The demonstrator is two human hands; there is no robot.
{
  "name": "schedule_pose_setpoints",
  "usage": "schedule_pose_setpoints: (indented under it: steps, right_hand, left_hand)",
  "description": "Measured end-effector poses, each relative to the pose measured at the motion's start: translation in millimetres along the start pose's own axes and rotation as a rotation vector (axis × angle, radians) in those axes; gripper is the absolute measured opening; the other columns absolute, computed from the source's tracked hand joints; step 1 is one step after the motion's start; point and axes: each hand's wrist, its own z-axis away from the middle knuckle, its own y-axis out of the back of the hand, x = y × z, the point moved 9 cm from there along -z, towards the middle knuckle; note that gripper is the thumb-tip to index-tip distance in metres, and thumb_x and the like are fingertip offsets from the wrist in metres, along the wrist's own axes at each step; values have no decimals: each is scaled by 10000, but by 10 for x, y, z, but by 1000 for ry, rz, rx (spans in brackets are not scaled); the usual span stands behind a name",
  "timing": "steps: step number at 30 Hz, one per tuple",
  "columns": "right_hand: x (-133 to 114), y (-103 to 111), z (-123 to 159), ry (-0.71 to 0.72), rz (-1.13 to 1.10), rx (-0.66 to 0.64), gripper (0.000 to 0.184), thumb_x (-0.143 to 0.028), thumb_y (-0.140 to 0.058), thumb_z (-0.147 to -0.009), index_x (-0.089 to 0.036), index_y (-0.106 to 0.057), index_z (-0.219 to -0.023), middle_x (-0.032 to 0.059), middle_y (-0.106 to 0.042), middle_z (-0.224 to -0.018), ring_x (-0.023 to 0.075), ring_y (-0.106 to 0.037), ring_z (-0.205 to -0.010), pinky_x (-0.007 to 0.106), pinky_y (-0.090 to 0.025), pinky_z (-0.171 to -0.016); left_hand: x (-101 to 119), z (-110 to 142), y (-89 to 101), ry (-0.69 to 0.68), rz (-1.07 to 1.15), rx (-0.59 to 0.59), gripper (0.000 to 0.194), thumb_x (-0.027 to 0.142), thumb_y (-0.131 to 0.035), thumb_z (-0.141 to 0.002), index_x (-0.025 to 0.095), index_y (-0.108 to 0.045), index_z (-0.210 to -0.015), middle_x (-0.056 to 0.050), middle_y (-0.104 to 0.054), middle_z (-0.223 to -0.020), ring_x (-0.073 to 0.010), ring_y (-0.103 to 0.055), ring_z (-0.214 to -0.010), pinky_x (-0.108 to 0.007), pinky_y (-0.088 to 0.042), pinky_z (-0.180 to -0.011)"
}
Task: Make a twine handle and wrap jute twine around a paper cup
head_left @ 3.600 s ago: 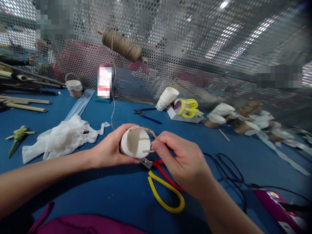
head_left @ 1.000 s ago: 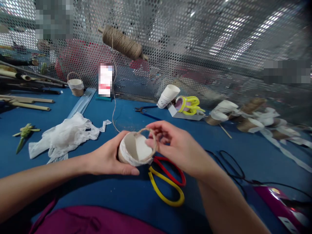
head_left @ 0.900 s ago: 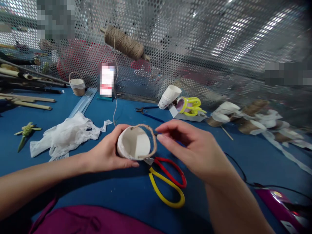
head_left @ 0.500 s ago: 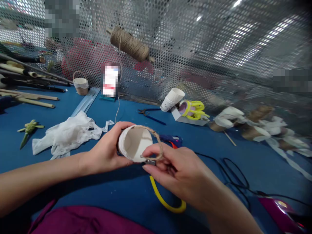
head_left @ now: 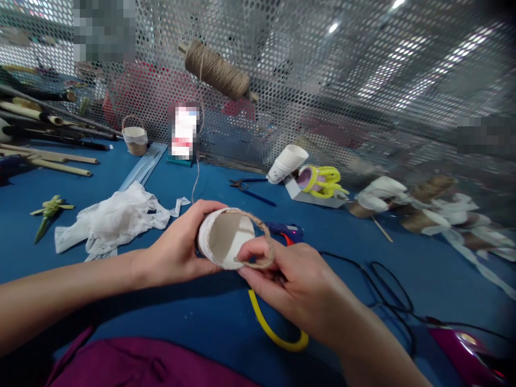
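My left hand (head_left: 186, 244) is wrapped round a small paper cup (head_left: 230, 236), which is tilted so its white inside faces me. White lace covers the cup's outer side. A brown twine handle (head_left: 266, 236) arches over the rim. My right hand (head_left: 288, 277) is closed, thumb and forefinger pinching the twine's end against the near rim. Under that hand shows a yellow loop (head_left: 278, 341), perhaps a scissor handle; its upper part is hidden. Behind the right hand lies a blue glue gun (head_left: 288, 230), partly covered.
Crumpled white lace (head_left: 116, 217) lies left, near a green plant-like figure (head_left: 51, 207). Further back are a finished-looking small basket (head_left: 135, 141), pliers (head_left: 252, 192), stacked paper cups (head_left: 288, 163) and yellow-handled scissors (head_left: 324, 180). A black cable (head_left: 374, 290) runs right. Perforated metal forms the back wall.
My right thumb and forefinger have closed together at the near rim, pressing the twine's end there. A metallic piece seen between those fingers is now hidden. The cup has barely shifted.
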Motion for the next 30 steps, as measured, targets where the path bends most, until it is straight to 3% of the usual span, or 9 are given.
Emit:
schedule_pose_setpoints:
  steps: [10, 14, 16, 20, 24, 30]
  right_hand:
    - [31, -54, -22, -61, -58, -59, 53, -160, -481, -785, -195, -515, -767, -86, -400, -454, 65, -332, -371, 201, -274, -403]
    - [172, -17, 32, -222, -184, -116, 124, -197, -515, -774, -206, -499, -896, -105, -398, -432, 70, -362, -371, 189, -294, -397]
    - [268, 78, 59, -296, -260, -79, 207, -240, -544, -768, -207, -478, -962, -108, -402, -438, 73, -375, -382, 185, -322, -406]
    - [432, 280, 40, -358, -317, 116, 183, -294, -572, -764, -191, -524, -908, -44, -491, -582, 82, -448, -495, 194, -401, -479]
    - [450, 78, -42, -383, -371, 1, 134, -279, -581, -756, -171, -560, -832, 2, -565, -706, 97, -497, -595, 210, -441, -544]
    - [391, -43, -53, -380, -309, -79, 93, -255, -550, -776, -173, -543, -734, -32, -519, -607, 79, -448, -529, 195, -387, -488]
  left_hand:
    - [-86, 9, -45, 111, 59, -37, 625, 262, -725, -643, 188, -343, -1133, -114, -520, -1134, -230, -538, -999, -334, -438, -843]
    - [-155, 11, -84, 231, 203, -50, 644, 255, -734, -628, 194, -319, -1116, -96, -539, -1101, -233, -550, -998, -343, -452, -832]
    - [-187, 26, -136, 317, 304, -93, 640, 241, -733, -626, 193, -318, -1111, -84, -543, -1090, -231, -548, -1004, -354, -452, -840]
    - [-151, 93, -302, 411, 454, -266, 628, 234, -730, -628, 166, -347, -1120, -77, -547, -1044, -218, -542, -984, -356, -453, -842]
    - [-83, 152, -376, 420, 465, -361, 628, 254, -746, -608, 164, -371, -1104, -67, -544, -996, -205, -547, -916, -336, -471, -795]
    - [-48, 173, -422, 434, 421, -415, 583, 267, -748, -590, 169, -395, -1044, -31, -542, -897, -175, -545, -811, -299, -481, -704]
